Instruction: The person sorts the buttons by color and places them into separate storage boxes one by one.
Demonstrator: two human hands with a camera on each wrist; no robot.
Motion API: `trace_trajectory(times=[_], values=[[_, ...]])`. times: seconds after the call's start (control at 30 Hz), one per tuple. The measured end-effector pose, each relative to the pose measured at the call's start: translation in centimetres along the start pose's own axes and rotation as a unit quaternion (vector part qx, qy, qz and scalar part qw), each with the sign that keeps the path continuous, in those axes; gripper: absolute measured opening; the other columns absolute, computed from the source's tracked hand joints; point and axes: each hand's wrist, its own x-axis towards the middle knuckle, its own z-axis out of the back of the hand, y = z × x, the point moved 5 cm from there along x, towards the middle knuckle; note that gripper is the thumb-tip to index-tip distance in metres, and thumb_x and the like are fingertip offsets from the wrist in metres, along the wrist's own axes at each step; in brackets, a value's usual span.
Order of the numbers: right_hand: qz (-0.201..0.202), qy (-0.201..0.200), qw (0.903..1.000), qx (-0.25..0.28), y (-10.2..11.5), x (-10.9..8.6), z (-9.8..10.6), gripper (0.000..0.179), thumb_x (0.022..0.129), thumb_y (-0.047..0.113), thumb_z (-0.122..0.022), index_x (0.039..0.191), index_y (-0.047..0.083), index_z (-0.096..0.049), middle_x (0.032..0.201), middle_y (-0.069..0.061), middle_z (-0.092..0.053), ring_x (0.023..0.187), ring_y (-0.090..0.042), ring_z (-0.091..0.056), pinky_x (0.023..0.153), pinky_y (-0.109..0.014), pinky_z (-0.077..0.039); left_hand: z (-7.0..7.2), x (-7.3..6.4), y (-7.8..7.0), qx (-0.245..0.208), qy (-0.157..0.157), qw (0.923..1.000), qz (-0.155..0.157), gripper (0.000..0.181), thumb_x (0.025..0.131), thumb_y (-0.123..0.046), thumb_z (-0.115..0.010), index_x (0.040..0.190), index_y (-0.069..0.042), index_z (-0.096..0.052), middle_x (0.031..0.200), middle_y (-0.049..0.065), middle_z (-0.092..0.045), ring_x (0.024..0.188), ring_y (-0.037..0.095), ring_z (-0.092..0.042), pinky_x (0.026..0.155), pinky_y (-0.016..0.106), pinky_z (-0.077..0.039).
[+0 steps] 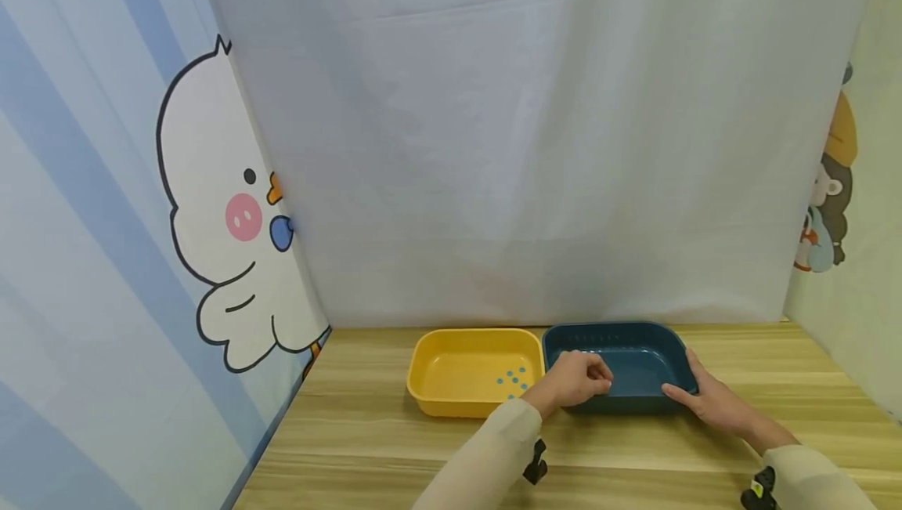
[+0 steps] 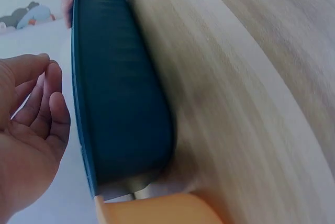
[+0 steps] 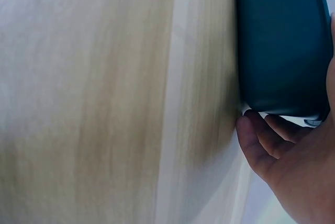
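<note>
A dark teal plastic basin stands on the wooden table, its inside partly covered by my left hand. That hand is over the basin's front left part, palm inward. In the left wrist view its thumb and forefinger meet at the tips; I cannot tell whether something small is between them. My right hand grips the basin's right end, thumb toward the front rim and fingers around the outer side. In the right wrist view its fingertips touch the basin's lower corner.
Close against the basin's left side stands a yellow tray with several small blue discs in its right part. A grey-white curtain hangs behind both. Printed cloth panels flank the table left and right.
</note>
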Motion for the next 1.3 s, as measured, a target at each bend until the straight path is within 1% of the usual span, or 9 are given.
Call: trace_trajectory(times=[0.2, 0.27, 0.37, 0.4, 0.43, 0.53, 0.63, 0.9, 1.3], values=[[0.008, -0.013, 0.9999, -0.003, 0.0, 0.0, -0.1, 0.097, 0.096, 0.036, -0.055, 0.142, -0.012, 0.015, 0.142, -0.045, 0.003, 0.126, -0.063, -0.010, 0.096, -0.070, -0.018, -0.5, 0.4, 0.4, -0.041, -0.026, 0.9986, 0.021, 0.008, 0.090, -0.015, -0.065, 0.095, -0.012, -0.071, 0.077, -0.012, -0.060, 0.067, 0.000, -0.053, 0.061, 0.016, -0.046], [0.008, -0.014, 0.9999, -0.004, -0.1, 0.0, -0.1, 0.097, 0.095, 0.036, -0.055, 0.142, -0.012, 0.015, 0.142, -0.045, 0.003, 0.126, -0.063, -0.011, 0.096, -0.070, -0.019, -0.6, 0.5, 0.5, -0.046, -0.032, 0.9981, 0.025, 0.006, 0.091, -0.016, -0.065, 0.094, -0.014, -0.070, 0.077, -0.014, -0.060, 0.068, 0.000, -0.053, 0.079, 0.020, -0.046], [0.007, -0.012, 0.9999, -0.001, 0.0, 0.0, -0.1, 0.097, 0.096, 0.036, -0.055, 0.142, -0.012, 0.016, 0.143, -0.045, 0.004, 0.126, -0.063, -0.010, 0.096, -0.070, -0.018, -0.8, 0.5, 0.7, -0.046, -0.039, 0.9977, 0.030, 0.006, 0.091, -0.019, -0.065, 0.094, -0.017, -0.070, 0.076, -0.015, -0.060, 0.070, -0.001, -0.053, 0.104, 0.028, -0.032], [0.007, -0.012, 0.9999, 0.001, 0.1, -0.1, -0.1, 0.097, 0.095, 0.036, -0.055, 0.142, -0.012, 0.016, 0.143, -0.045, 0.004, 0.126, -0.063, -0.009, 0.096, -0.070, -0.017, -0.8, 0.6, 0.8, -0.049, -0.041, 0.9975, 0.031, 0.007, 0.091, -0.019, -0.065, 0.095, -0.017, -0.070, 0.076, -0.016, -0.060, 0.070, -0.001, -0.053, 0.108, 0.031, -0.026], [0.006, -0.012, 0.9999, 0.002, 0.2, -0.1, -0.1, 0.097, 0.095, 0.036, -0.055, 0.142, -0.012, 0.015, 0.143, -0.045, 0.004, 0.126, -0.063, -0.009, 0.096, -0.070, -0.017, -0.9, 0.6, 0.8, -0.057, -0.044, 0.9968, 0.034, 0.007, 0.091, -0.019, -0.065, 0.095, -0.017, -0.070, 0.075, -0.016, -0.060, 0.070, -0.001, -0.053, 0.108, 0.032, -0.026], [0.006, -0.011, 0.9999, 0.000, 0.4, -0.2, 0.0, 0.097, 0.095, 0.036, -0.055, 0.142, -0.013, 0.015, 0.142, -0.045, 0.003, 0.126, -0.063, -0.009, 0.096, -0.070, -0.017, -1.0, 0.7, 1.1, -0.097, -0.052, 0.9929, 0.044, 0.009, 0.091, -0.018, -0.065, 0.096, -0.013, -0.071, 0.076, -0.014, -0.059, 0.068, 0.001, -0.054, 0.086, 0.026, -0.045], [0.007, -0.009, 0.9999, -0.003, 0.4, -0.3, 0.0, 0.097, 0.096, 0.036, -0.055, 0.142, -0.013, 0.015, 0.142, -0.046, 0.002, 0.126, -0.063, -0.010, 0.096, -0.070, -0.018, -1.0, 0.8, 1.4, -0.130, -0.065, 0.9881, 0.051, 0.009, 0.091, -0.016, -0.065, 0.095, -0.011, -0.070, 0.076, -0.012, -0.059, 0.066, 0.003, -0.055, 0.061, 0.021, -0.047], [0.012, -0.011, 0.9999, -0.001, 0.3, -0.2, 0.0, 0.097, 0.095, 0.035, -0.055, 0.142, -0.013, 0.015, 0.142, -0.045, 0.003, 0.126, -0.063, -0.010, 0.096, -0.070, -0.017, -0.5, 1.1, 2.0, -0.113, -0.086, 0.9882, 0.057, 0.005, 0.090, -0.016, -0.065, 0.091, -0.014, -0.070, 0.076, -0.011, -0.060, 0.065, 0.003, -0.054, 0.060, 0.020, -0.047], [-0.003, -0.003, 0.9999, -0.009, 0.0, -0.1, 0.1, 0.097, 0.096, 0.037, -0.054, 0.142, -0.013, 0.015, 0.141, -0.046, 0.001, 0.125, -0.063, -0.011, 0.096, -0.070, -0.019, -0.2, 1.7, 2.2, -0.106, -0.084, 0.9885, 0.066, 0.005, 0.090, -0.014, -0.065, 0.092, -0.012, -0.069, 0.075, -0.009, -0.061, 0.064, 0.004, -0.055, 0.058, 0.020, -0.047]])
